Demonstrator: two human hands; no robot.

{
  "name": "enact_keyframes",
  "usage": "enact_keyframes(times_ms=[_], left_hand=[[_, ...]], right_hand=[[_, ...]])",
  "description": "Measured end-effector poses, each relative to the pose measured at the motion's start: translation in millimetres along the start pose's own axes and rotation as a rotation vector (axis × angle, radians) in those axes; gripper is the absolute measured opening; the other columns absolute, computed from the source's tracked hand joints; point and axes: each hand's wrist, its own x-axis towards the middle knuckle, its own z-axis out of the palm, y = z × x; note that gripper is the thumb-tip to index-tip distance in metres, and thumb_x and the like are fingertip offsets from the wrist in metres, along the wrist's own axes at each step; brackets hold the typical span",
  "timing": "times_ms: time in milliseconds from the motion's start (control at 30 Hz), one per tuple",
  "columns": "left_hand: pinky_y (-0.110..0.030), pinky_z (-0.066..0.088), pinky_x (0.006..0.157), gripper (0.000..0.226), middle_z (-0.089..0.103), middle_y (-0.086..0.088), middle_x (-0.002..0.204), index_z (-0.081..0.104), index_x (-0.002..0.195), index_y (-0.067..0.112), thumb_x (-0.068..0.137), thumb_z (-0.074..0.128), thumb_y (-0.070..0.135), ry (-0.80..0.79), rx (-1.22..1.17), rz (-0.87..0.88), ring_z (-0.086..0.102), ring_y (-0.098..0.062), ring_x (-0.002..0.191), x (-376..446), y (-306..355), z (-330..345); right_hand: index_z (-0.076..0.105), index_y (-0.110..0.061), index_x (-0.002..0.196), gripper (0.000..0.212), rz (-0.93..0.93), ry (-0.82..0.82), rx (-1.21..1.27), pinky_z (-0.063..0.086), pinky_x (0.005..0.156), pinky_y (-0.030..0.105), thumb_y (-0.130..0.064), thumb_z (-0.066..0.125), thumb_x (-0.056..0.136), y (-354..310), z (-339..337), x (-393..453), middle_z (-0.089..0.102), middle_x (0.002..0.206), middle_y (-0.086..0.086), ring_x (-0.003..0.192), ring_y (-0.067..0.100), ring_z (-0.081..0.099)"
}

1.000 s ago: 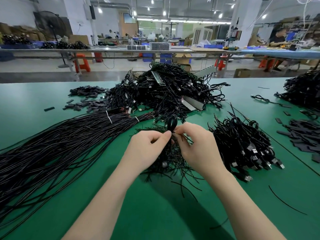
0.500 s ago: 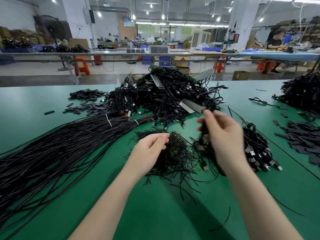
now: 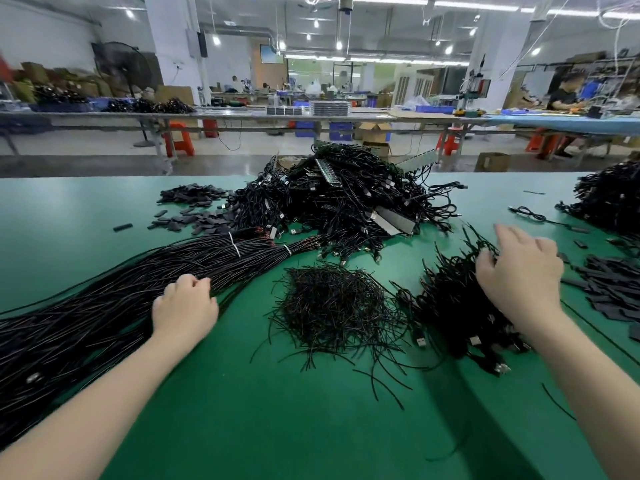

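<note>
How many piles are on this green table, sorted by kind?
long cable bundle: 1
heaps of plugged cables: 3
pile of short wire pieces: 1
scatters of flat black pieces: 2
Total: 7

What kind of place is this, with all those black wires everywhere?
Most likely a factory workshop where cables get put together. A long green worktable holds a tied bundle of black wires and a heap of cables with plugs, and behind it stand more long benches where another person works.
</note>
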Motion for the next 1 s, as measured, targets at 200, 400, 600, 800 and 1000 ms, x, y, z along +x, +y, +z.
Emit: enact_keyframes(times_ms=[200,400,600,800,1000], left_hand=[[-0.038,0.057,0.070,0.032,0.061,-0.005,0.108,0.066,0.117,0.016,0.100,0.048,0.038,-0.031,0.048,0.039,0.062,-0.024,0.093,10,-37,10],[-0.026,0.049,0.053,0.016,0.069,0.003,0.085,0.074,0.098,0.025,0.093,0.063,0.037,0.064,-0.165,-0.048,0.063,-0.019,0.071,5,-37,6],[-0.033,0.040,0.054,0.016,0.062,-0.004,0.089,0.054,0.098,0.012,0.104,0.043,0.020,0.046,0.172,0.115,0.057,-0.022,0.070,10,-32,-2],[-0.038,0.039,0.068,0.013,0.056,-0.008,0.095,0.047,0.107,0.010,0.103,0.037,0.017,0.171,-0.456,-0.197,0.052,-0.028,0.079,31,-28,-42],[-0.037,0.033,0.064,0.021,0.053,0.000,0.081,0.048,0.110,0.013,0.104,0.035,0.029,0.548,-0.484,-0.059,0.045,-0.027,0.070,23,-22,-91]], right_hand=[[0.066,-0.027,0.120,0.030,-0.334,-0.123,0.403,0.035,0.086,0.032,-0.027,0.060,0.090,-81,9,-91,0.068,0.115,-0.006,0.112,0.022,0.052],[0.069,-0.027,0.110,0.024,-0.485,-0.315,0.449,0.048,0.084,0.035,-0.025,0.064,0.087,-134,48,-165,0.068,0.106,-0.009,0.103,0.018,0.059],[0.075,-0.024,0.086,0.026,-0.549,-0.199,0.428,0.053,0.069,0.032,-0.010,0.081,0.066,-132,60,-176,0.067,0.083,-0.010,0.085,0.020,0.065],[0.075,-0.022,0.088,0.026,-0.530,-0.181,0.462,0.054,0.072,0.035,-0.006,0.078,0.069,-131,63,-176,0.068,0.086,-0.010,0.090,0.022,0.065],[0.074,-0.022,0.092,0.024,-0.480,-0.145,0.520,0.052,0.075,0.034,-0.006,0.076,0.074,-128,66,-174,0.069,0.090,-0.010,0.089,0.020,0.063]])
